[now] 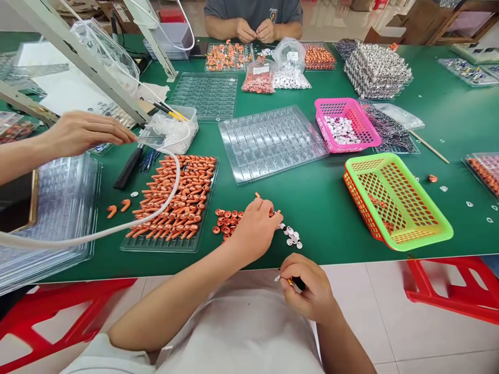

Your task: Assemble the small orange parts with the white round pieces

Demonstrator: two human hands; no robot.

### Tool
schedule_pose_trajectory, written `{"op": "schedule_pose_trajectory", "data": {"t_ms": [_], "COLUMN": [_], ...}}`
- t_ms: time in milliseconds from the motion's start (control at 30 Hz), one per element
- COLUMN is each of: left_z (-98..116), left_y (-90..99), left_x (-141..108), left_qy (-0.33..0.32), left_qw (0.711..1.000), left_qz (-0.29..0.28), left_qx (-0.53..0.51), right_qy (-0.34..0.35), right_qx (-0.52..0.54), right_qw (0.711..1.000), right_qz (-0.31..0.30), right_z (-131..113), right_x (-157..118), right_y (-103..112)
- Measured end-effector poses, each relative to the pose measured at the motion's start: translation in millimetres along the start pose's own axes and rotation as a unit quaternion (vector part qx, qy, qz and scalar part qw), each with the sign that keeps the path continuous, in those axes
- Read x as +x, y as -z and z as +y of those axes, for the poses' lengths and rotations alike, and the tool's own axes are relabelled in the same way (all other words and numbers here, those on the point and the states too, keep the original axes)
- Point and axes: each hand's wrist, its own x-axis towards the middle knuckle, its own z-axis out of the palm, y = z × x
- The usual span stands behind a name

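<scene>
My left hand [253,228] is over the table with its fingers curled closed. Small orange bits show at its fingertips, probably an orange earphone part, though the fingers hide most of it. Beside it lie loose orange caps [226,222] on one side and several white discs [293,238] on the other. Near the table edge, in front of my body, my right hand [310,288] is closed around a thin tool [290,282] with yellow and black on it. A small white piece [277,278] shows at the tool's tip.
A clear tray of orange parts [171,202] lies left, under a white hose [177,182]. A co-worker's hand [93,130] holds tweezers there; another person [253,21] works opposite. An empty-celled tray [273,143], a pink basket [322,117] and a green basket [429,228] stand beyond.
</scene>
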Motion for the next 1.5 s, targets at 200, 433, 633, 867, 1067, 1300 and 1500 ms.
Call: {"op": "schedule_pose_trajectory", "data": {"t_ms": [200, 433, 633, 867, 1067, 1300, 1500], "left_z": [-0.3, -8.1, -12.7, -8.6, -5.8, -8.9, -14.5], "left_y": [12.7, 19.3, 16.8, 18.1, 11.5, 10.3, 14.2], "left_x": [12.2, 25.3, 18.6, 5.6, 18.1, 30.2, 37.9], "left_qy": [-0.042, -0.071, -0.118, -0.120, -0.123, -0.131, -0.139], "left_qw": [0.997, 0.990, 0.988, 0.990, 0.989, 0.985, 0.978], "left_qz": [-0.058, -0.120, -0.096, -0.078, -0.073, -0.101, -0.150], "left_qx": [0.032, 0.005, 0.022, -0.005, -0.025, -0.047, -0.034], "right_qy": [0.006, 0.011, 0.010, 0.010, 0.010, 0.006, 0.007], "right_qx": [-0.001, -0.003, -0.009, -0.020, -0.027, -0.034, -0.029], "right_qw": [1.000, 1.000, 1.000, 1.000, 0.999, 0.999, 0.999], "right_qz": [-0.006, 0.002, 0.009, 0.021, 0.026, 0.026, 0.025], "right_z": [3.7, 4.7, 3.8, 1.0, 1.3, 0.5, 2.2], "right_x": [2.5, 3.4, 5.9, 10.8, 11.3, 8.6, 7.4], "right_y": [-0.2, 2.0, 6.2, 10.1, 8.7, 8.7, 7.4]}}
